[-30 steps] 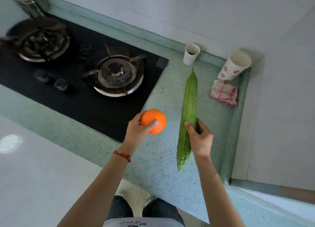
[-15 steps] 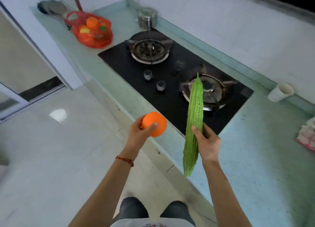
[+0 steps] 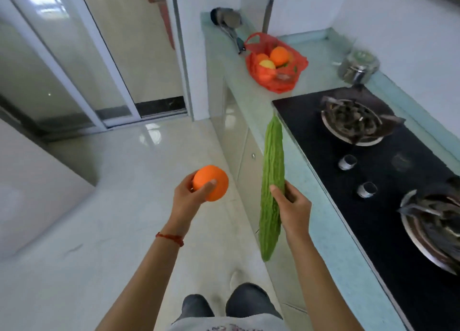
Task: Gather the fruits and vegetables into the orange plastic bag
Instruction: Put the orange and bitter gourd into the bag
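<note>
My left hand (image 3: 189, 201) grips an orange (image 3: 211, 182) over the floor, left of the counter. My right hand (image 3: 293, 204) holds a long green bitter gourd (image 3: 272, 179) around its middle, upright along the counter's front edge. The orange plastic bag (image 3: 273, 64) lies open on the far end of the pale green counter (image 3: 251, 107), well beyond both hands. Inside it I see an orange (image 3: 280, 56), a yellow fruit (image 3: 266, 64) and other produce.
A black gas hob (image 3: 368, 181) with two burners and two knobs fills the counter on the right. A steel lidded pot (image 3: 358, 67) stands behind it. Dark utensils (image 3: 226, 22) lie past the bag. Glossy floor and sliding glass doors (image 3: 74, 69) are on the left.
The view has swung left along the counter; the cups and cloth are out of sight and the orange bag appears much nearer. Both hands still carry the orange and the gourd.
</note>
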`<state>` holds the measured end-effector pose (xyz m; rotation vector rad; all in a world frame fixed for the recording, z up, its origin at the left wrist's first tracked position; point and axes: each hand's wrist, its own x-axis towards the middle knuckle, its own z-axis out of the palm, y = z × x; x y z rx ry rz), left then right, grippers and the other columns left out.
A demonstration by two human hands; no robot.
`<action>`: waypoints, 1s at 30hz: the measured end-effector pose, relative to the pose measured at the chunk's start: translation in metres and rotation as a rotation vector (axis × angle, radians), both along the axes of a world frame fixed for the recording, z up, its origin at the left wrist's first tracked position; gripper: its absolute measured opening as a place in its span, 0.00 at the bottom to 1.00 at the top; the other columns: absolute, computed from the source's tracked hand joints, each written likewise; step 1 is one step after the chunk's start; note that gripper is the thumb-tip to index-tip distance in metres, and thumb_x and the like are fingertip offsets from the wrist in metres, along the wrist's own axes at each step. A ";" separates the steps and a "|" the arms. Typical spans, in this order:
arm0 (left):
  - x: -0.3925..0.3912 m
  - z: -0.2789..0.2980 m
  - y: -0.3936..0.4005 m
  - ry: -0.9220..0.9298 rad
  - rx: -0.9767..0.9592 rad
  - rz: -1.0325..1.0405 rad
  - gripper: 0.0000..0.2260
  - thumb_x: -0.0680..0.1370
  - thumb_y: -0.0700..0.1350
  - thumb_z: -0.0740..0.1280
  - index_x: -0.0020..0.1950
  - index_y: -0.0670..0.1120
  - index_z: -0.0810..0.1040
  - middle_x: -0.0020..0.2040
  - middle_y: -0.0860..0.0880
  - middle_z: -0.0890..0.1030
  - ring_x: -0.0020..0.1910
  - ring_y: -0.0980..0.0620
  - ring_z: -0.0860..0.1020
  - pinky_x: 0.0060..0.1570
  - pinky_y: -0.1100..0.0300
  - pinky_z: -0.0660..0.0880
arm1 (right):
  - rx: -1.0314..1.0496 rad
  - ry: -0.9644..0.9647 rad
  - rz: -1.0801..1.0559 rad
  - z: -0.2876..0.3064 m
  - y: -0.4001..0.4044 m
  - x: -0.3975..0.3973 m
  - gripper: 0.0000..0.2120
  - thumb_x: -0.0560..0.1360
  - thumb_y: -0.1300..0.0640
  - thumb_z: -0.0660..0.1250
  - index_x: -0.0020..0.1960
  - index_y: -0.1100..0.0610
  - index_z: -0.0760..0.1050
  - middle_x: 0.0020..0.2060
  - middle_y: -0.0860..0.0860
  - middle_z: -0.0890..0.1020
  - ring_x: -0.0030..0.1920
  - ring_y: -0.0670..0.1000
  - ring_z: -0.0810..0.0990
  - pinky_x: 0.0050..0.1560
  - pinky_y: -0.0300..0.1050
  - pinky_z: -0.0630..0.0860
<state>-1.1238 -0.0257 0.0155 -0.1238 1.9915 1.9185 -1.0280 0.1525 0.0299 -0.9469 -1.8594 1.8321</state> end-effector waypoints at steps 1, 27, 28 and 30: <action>-0.010 -0.002 -0.006 0.000 0.003 0.026 0.21 0.66 0.50 0.72 0.57 0.49 0.73 0.48 0.53 0.77 0.48 0.51 0.78 0.49 0.52 0.78 | 0.002 0.003 0.029 0.000 -0.003 -0.016 0.07 0.71 0.59 0.70 0.40 0.46 0.80 0.33 0.44 0.83 0.35 0.40 0.81 0.37 0.33 0.77; -0.359 -0.005 0.073 0.052 -0.063 0.020 0.22 0.70 0.48 0.72 0.62 0.48 0.71 0.57 0.46 0.74 0.55 0.45 0.75 0.43 0.58 0.77 | -0.011 0.053 0.055 -0.001 0.079 -0.377 0.06 0.71 0.58 0.70 0.48 0.52 0.80 0.39 0.44 0.83 0.40 0.40 0.82 0.42 0.33 0.77; -0.374 -0.005 0.081 0.055 -0.059 -0.012 0.23 0.69 0.49 0.72 0.62 0.48 0.71 0.57 0.46 0.75 0.55 0.45 0.75 0.43 0.58 0.77 | -0.001 0.050 0.022 -0.002 0.085 -0.385 0.07 0.71 0.58 0.70 0.48 0.52 0.81 0.39 0.44 0.84 0.41 0.42 0.82 0.43 0.34 0.78; -0.404 -0.005 0.097 0.064 -0.045 -0.086 0.21 0.70 0.48 0.72 0.61 0.49 0.72 0.58 0.45 0.75 0.55 0.45 0.75 0.43 0.57 0.77 | 0.013 0.048 -0.051 -0.002 0.094 -0.401 0.06 0.71 0.58 0.70 0.47 0.50 0.80 0.39 0.44 0.84 0.42 0.44 0.82 0.45 0.38 0.78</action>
